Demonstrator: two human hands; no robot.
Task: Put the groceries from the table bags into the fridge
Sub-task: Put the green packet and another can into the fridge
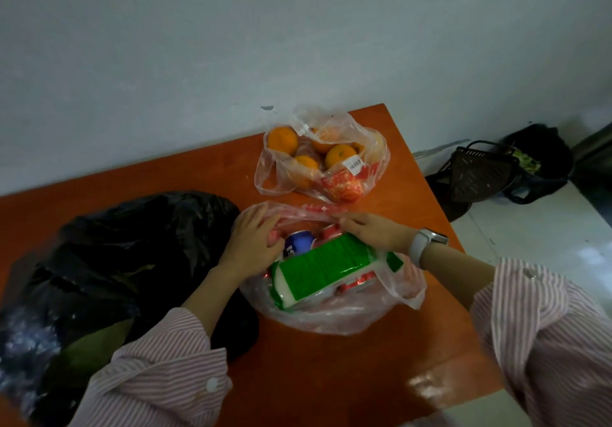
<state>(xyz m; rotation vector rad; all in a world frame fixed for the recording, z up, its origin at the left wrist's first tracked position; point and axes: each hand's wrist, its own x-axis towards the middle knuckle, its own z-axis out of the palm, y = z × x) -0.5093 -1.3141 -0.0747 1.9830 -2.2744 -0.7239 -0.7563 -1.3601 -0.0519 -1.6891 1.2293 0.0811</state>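
On the orange worktop (331, 377), seen from the head camera, a clear bag (331, 317) is sitting near the front edge, between the person's two forearms; the left hand (251, 241) is lying against the bag's left rim, its fingers (256, 218) fairly straight and close together, pressing on the plastic rather than curling round it; the right hand (374, 231) is reaching across the far rim, its fingers (351, 221) narrow and pinching the thin plastic there, a white watch (427, 244) sitting on that wrist; inside the bag a green pack (328, 267) is lying tilted on top, with a blue can (298, 243) showing just behind it and red packs (351, 282) underneath; just beyond, nearer the wall, a second clear bag (318, 158) is lying open with oranges (283, 140) in it and a barcode sticker (355, 164) on one side; to the left a black bag (132, 251) is slumping on the worktop, touching the left forearm; striped sleeves (546, 344) are covering both arms; on the floor to the right, well apart from the worktop, a dark basket (477, 175) is leaning beside a black bin (543, 158) with greenish scraps in it.
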